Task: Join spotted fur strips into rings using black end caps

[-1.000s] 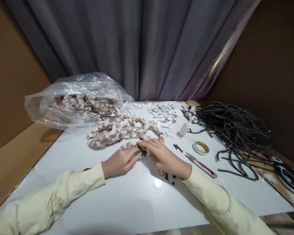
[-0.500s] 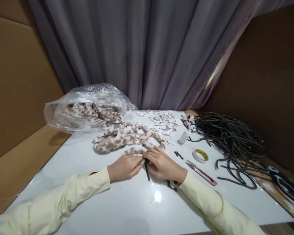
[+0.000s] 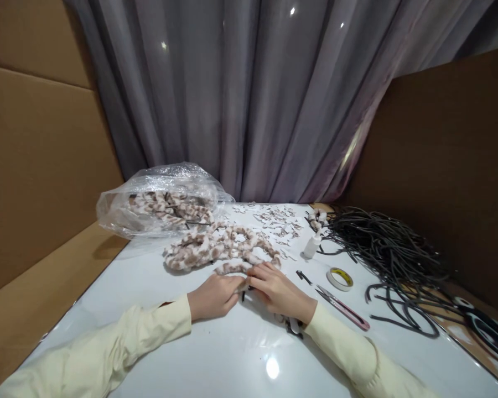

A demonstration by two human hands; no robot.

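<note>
Side by side near the table's middle, my left hand [image 3: 213,297] and my right hand [image 3: 280,291] are both closed on a fluffy brown-and-white strip [image 3: 232,267]. Its fuzzy length curves away just beyond my fingertips. A short black cord end [image 3: 243,296] pokes down between the hands; how it joins the strip is hidden by my fingers. Close behind lies a heap of similar fluffy loops [image 3: 193,251]. Under my right wrist sits a small dark-and-white item [image 3: 292,326], partly covered.
Pink-handled scissors [image 3: 344,309], a tape roll [image 3: 340,278] and a white bottle [image 3: 311,247] lie to the right. Beyond them spreads a heap of black cords [image 3: 382,243]. A clear plastic bag [image 3: 116,210] with fluffy pieces stands back left. Small scraps [image 3: 276,221] litter the back.
The black cord between my hands shows much less of its length now. My view has tilted up a little, so the table sits lower. Both hands keep their hold.
</note>
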